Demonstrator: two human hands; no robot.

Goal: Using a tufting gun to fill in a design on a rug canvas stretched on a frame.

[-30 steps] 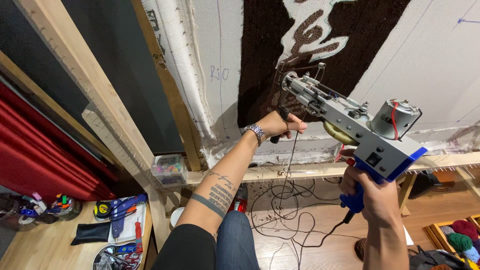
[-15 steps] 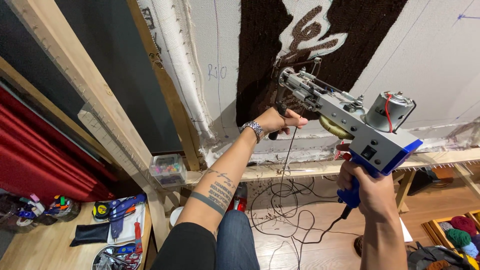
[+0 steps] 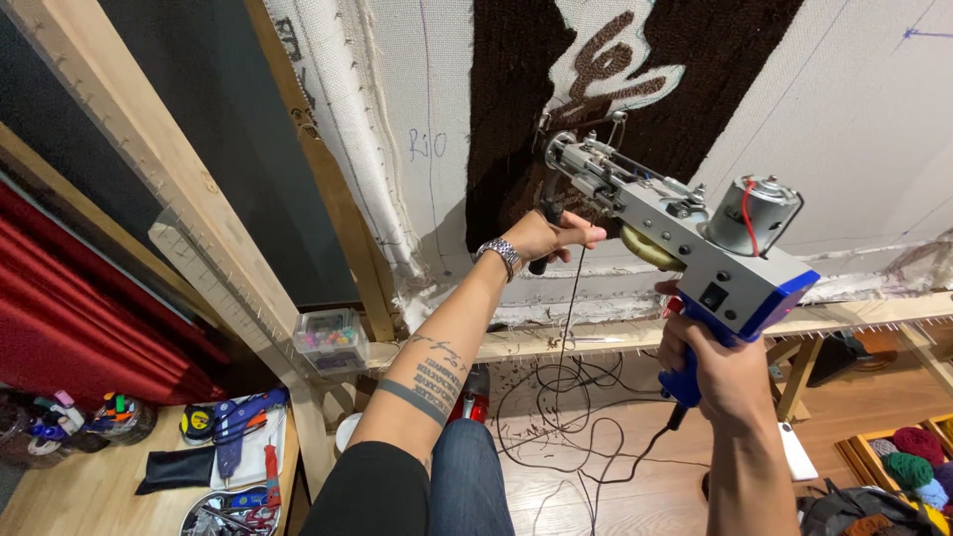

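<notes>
A grey and blue tufting gun point(image 3: 695, 248) points its needle end at a white cloth point(image 3: 854, 129) stretched on a wooden frame point(image 3: 298, 129). My right hand point(image 3: 710, 362) grips the gun's blue rear handle. Around the black front handle under the gun's nose, my left hand point(image 3: 551, 238) is closed; a metal watch sits on that wrist. The needle meets a dark brown tufted patch point(image 3: 506, 109) with a lighter brown and white figure in it. A thin dark yarn hangs from the gun down to the floor.
A clear box of coloured pins point(image 3: 331, 337) rests on the frame's lower bar. Tools lie on a wooden surface point(image 3: 99, 486) at lower left. Loose cable and yarn scraps point(image 3: 566, 417) cover the floor; yarn balls in a crate point(image 3: 908, 462) sit at lower right.
Both hands and the gun have moved up the cloth, so the needle end now sits higher in the brown patch.
</notes>
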